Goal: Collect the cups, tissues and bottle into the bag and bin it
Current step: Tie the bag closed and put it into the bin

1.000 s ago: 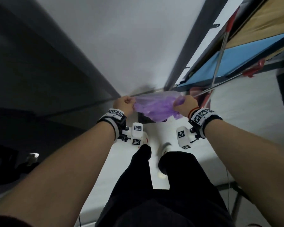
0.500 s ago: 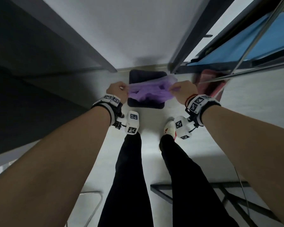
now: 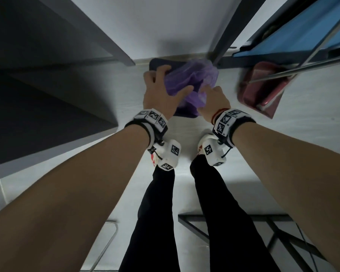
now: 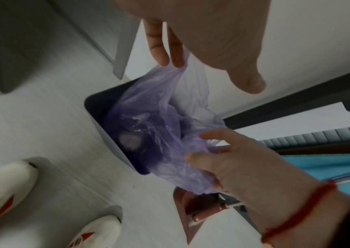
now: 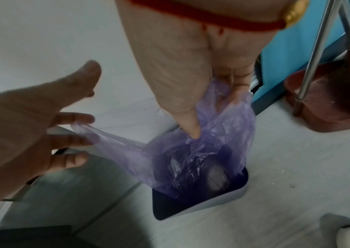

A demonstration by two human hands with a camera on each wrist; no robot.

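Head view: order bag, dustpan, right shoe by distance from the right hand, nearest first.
1. Purple bag: gripped by the right hand, over the dark bin.
2. Right shoe: on the floor below the wrist.
3. Red dustpan: off to the right, by the blue panel.

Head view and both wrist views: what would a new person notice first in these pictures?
First, the purple bag, translucent and crumpled, hanging into the dark bin on the pale floor. The left hand is spread, with the bag's edge caught between its fingers; the right hand pinches the other side. Next, the red dustpan stands right of the bin, below the blue panel.
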